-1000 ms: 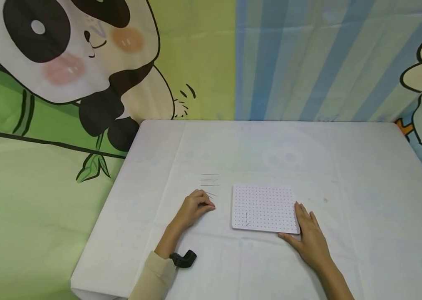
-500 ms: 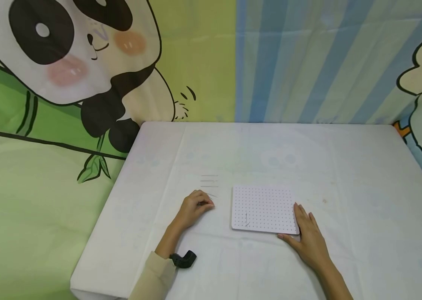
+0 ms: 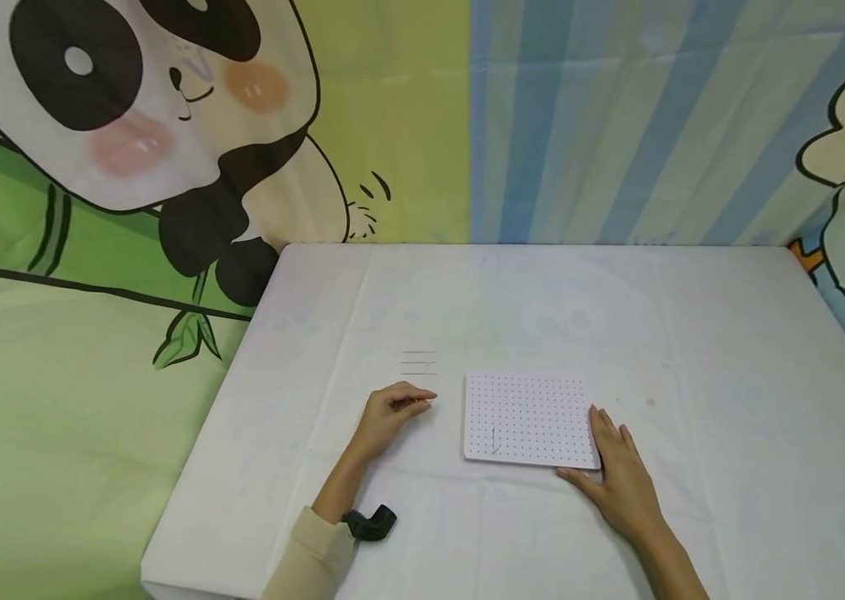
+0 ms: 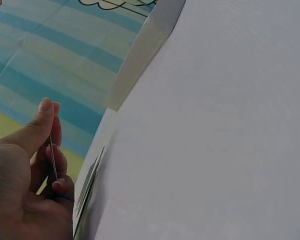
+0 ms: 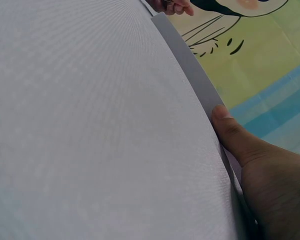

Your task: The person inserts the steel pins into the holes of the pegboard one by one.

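Observation:
Thumb and fingertips of my left hand [image 3: 394,415] pinch a thin metal needle [image 4: 53,159], raised off the cloth in the left wrist view. Just beyond that hand, several similar thin needles [image 3: 418,362] lie side by side on the white table. A white board dotted with rows of small holes [image 3: 535,412] lies flat to the right. One thin needle [image 3: 493,438] is at the board's left part; it looks upright, with a short dark line at its foot. My right hand [image 3: 623,479] rests against the board's right corner, fingers along the side, thumb [image 5: 232,131] at the front edge.
A white cloth covers the table [image 3: 542,308]. Behind it hangs a printed curtain [image 3: 580,125] with a panda and stripes. A black wrist device [image 3: 370,523] sits on my left wrist.
My left hand has shifted slightly right and up, its fingertips now extended. A slanting needle that lay by its fingers no longer shows on the cloth. My right hand and the board stay put.

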`<act>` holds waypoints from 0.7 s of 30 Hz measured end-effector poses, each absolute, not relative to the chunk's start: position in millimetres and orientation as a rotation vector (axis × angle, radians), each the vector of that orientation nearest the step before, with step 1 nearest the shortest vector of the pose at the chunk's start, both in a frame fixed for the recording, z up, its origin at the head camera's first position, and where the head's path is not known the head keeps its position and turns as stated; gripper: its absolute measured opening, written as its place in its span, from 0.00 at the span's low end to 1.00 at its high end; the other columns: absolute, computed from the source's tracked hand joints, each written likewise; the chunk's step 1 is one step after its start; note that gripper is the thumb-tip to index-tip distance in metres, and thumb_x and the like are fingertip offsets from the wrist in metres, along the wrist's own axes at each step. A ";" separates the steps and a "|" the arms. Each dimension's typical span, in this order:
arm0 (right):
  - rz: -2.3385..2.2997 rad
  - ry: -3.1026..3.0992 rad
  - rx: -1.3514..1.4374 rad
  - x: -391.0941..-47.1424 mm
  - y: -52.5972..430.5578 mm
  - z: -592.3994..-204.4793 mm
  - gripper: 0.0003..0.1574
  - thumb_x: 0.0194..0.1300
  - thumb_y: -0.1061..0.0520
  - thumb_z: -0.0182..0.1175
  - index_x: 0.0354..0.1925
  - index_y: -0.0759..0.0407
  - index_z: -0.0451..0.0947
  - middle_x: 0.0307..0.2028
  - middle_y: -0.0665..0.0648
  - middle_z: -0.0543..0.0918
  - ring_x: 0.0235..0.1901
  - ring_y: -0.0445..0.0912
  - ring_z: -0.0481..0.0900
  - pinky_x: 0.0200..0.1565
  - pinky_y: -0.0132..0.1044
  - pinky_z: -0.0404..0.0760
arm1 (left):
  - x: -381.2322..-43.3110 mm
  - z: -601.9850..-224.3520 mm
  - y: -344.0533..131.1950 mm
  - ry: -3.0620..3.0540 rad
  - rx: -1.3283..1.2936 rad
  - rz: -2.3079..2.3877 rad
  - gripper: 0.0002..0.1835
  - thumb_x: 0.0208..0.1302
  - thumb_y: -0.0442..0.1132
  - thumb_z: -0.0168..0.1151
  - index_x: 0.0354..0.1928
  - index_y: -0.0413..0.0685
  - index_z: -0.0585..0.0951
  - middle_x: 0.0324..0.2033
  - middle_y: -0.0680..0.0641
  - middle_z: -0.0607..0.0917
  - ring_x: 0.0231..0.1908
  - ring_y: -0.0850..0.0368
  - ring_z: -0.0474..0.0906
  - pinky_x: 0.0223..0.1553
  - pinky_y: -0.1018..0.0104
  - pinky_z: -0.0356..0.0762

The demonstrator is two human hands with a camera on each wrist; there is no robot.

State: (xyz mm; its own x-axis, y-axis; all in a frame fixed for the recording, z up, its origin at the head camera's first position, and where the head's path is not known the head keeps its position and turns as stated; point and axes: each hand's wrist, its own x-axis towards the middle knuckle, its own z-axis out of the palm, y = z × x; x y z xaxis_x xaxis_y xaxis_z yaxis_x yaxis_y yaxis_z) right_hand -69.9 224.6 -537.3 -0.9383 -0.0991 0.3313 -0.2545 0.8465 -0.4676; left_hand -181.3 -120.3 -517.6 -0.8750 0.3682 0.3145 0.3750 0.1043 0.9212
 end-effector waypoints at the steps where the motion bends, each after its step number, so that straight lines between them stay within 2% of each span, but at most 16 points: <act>1: 0.750 -2.730 0.269 -69.9 224.7 -537.4 0.65 0.46 0.42 0.71 0.69 0.68 0.47 0.65 0.69 0.57 0.65 0.59 0.53 0.67 0.45 0.40 | -179.7 -513.3 -118.1 -2.337 -0.785 -1.967 0.07 0.57 0.29 0.63 0.37 0.38 0.84 0.33 0.45 0.84 0.34 0.58 0.77 0.33 0.72 0.75; 6: 0.749 -2.731 0.272 -69.9 225.5 -537.4 0.65 0.46 0.41 0.70 0.69 0.68 0.47 0.66 0.69 0.57 0.65 0.59 0.53 0.67 0.44 0.40 | -172.6 -495.3 -106.6 -2.389 -0.688 -2.027 0.05 0.57 0.31 0.63 0.35 0.36 0.84 0.31 0.44 0.85 0.31 0.54 0.80 0.30 0.65 0.77; 10: 0.750 -2.726 0.272 -70.3 226.0 -537.1 0.66 0.45 0.41 0.71 0.69 0.68 0.48 0.66 0.69 0.57 0.66 0.59 0.53 0.67 0.45 0.40 | -169.9 -488.2 -94.8 -2.355 -0.619 -2.134 0.06 0.57 0.31 0.64 0.35 0.34 0.84 0.28 0.41 0.85 0.29 0.49 0.82 0.29 0.53 0.77; 13: 0.746 -2.729 0.268 -70.8 225.8 -537.8 0.66 0.45 0.41 0.71 0.69 0.68 0.48 0.66 0.68 0.57 0.66 0.59 0.53 0.67 0.45 0.41 | -167.5 -485.4 -84.5 -2.318 -0.598 -2.190 0.07 0.56 0.31 0.65 0.35 0.33 0.83 0.28 0.41 0.85 0.29 0.49 0.83 0.31 0.48 0.77; 17: 0.744 -2.730 0.266 -71.4 225.3 -538.1 0.66 0.44 0.41 0.71 0.69 0.67 0.48 0.65 0.68 0.58 0.66 0.59 0.53 0.67 0.45 0.41 | -163.5 -482.6 -70.1 -2.268 -0.571 -2.216 0.07 0.55 0.30 0.66 0.34 0.31 0.82 0.27 0.42 0.85 0.29 0.52 0.83 0.33 0.48 0.78; 21: 0.739 -2.730 0.259 -71.5 225.7 -538.0 0.66 0.44 0.41 0.71 0.69 0.67 0.48 0.66 0.68 0.58 0.66 0.58 0.53 0.67 0.45 0.41 | -159.3 -482.6 -55.6 -2.206 -0.597 -2.211 0.05 0.53 0.27 0.66 0.32 0.31 0.81 0.27 0.40 0.85 0.29 0.52 0.83 0.33 0.55 0.80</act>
State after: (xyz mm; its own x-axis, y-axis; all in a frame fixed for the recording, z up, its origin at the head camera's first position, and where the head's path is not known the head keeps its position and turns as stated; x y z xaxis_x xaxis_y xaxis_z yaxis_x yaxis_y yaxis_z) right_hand -71.5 225.7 -538.0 -0.9387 -0.0942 0.3316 -0.2487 0.8513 -0.4620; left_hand -159.3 -55.6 -482.6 -0.9287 0.2874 0.2344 0.2337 -0.0372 0.9716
